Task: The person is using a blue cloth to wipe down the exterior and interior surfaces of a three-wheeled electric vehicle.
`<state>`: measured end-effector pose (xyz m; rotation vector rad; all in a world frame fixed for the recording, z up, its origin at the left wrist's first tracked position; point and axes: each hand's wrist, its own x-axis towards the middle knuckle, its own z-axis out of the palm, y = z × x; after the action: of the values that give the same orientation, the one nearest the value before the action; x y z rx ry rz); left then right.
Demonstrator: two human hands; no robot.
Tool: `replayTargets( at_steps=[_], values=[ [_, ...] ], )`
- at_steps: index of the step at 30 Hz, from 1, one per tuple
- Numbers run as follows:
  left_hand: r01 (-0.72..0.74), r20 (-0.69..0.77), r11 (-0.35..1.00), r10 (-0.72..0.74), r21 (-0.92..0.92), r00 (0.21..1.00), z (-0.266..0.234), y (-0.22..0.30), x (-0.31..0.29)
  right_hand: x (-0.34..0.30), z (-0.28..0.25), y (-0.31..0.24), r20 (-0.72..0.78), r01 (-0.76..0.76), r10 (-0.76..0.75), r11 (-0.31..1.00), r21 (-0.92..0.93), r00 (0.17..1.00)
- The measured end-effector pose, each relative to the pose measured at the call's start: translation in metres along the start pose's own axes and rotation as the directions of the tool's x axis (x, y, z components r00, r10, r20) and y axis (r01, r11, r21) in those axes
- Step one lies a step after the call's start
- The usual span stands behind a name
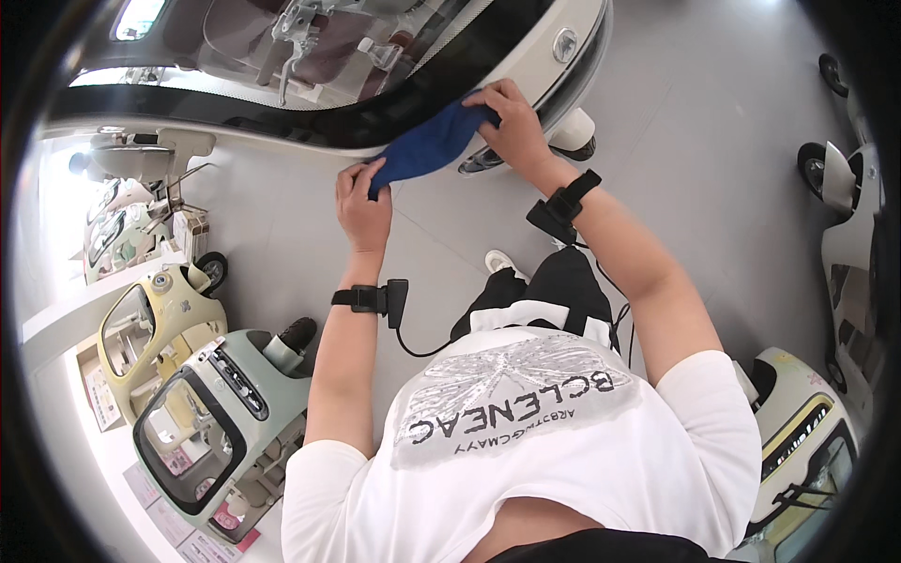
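A blue cloth (430, 148) is stretched between my two hands, at the lower edge of a small white vehicle's windshield (375, 117). My left hand (363, 206) pinches its left end, just off the white body. At the other end, the fingers of my right hand (514, 127) are closed on the cloth beside the vehicle's front panel (549, 61). Whether the cloth's far side touches the glass is hard to tell. Each wrist wears a black strap with a small black box and a cable.
A round lamp (564, 44) sits on the white vehicle's front. To the left stand a yellow small vehicle (169, 319) and a pale green one (211, 375). Another small vehicle (798, 413) is at the lower right, and more wheeled vehicles (849, 206) line the right edge. The floor (676, 169) is grey.
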<state>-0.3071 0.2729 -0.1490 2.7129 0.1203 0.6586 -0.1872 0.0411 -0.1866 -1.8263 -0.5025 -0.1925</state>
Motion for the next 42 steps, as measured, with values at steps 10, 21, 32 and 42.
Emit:
replayTargets(
  at_steps=[10, 21, 32, 42],
  values=[
    [0.052, 0.04, 0.996, -0.055, 0.069, 0.998, 0.017, 0.002, 0.003, 0.004, 0.018, 0.01, -0.041, 0.154, -0.159, 0.984, -0.09, 0.986],
    [0.002, -0.343, 0.996, -0.033, -0.089, 0.939, -0.063, -0.001, 0.044, 0.071, 0.017, -0.068, -0.084, 0.303, -0.3, 0.953, 0.028, 0.95],
    [0.051, -0.443, 0.953, -0.186, -0.298, 0.877, -0.064, -0.04, 0.073, 0.09, 0.084, -0.091, -0.06, 0.52, -0.568, 0.787, -0.332, 0.821],
    [0.098, -0.173, 0.942, -0.16, -0.322, 0.972, -0.023, -0.08, 0.038, 0.036, 0.089, -0.065, -0.03, 0.373, -0.418, 0.839, -0.396, 0.908]
  ],
)
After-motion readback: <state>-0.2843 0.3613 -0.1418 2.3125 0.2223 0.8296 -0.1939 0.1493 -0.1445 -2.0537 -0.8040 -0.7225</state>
